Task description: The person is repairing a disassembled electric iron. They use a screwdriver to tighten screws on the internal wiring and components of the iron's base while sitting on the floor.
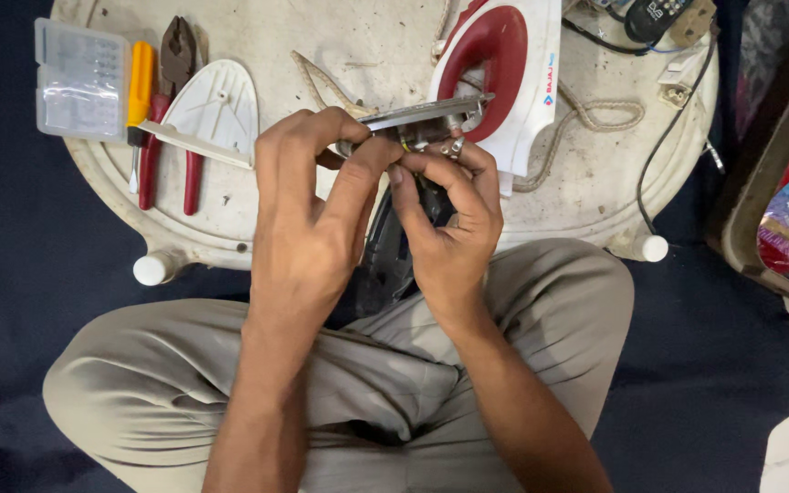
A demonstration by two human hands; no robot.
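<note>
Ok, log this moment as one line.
left hand: grips metal plate | right hand: pinches wires | iron on table

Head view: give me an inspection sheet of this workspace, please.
Surface: round off-white table, scuffed and stained.
Job's things: metal iron soleplate part with small wires, held at the table edge; red-and-white iron housing behind it.
Clutter: white iron cover, red-handled pliers, yellow screwdriver, clear plastic box.
Hands: left hand and right hand both pinch the soleplate part.
Cables: braided cord; black cable.
Surroundings: dark floor covering; person sits cross-legged.
</note>
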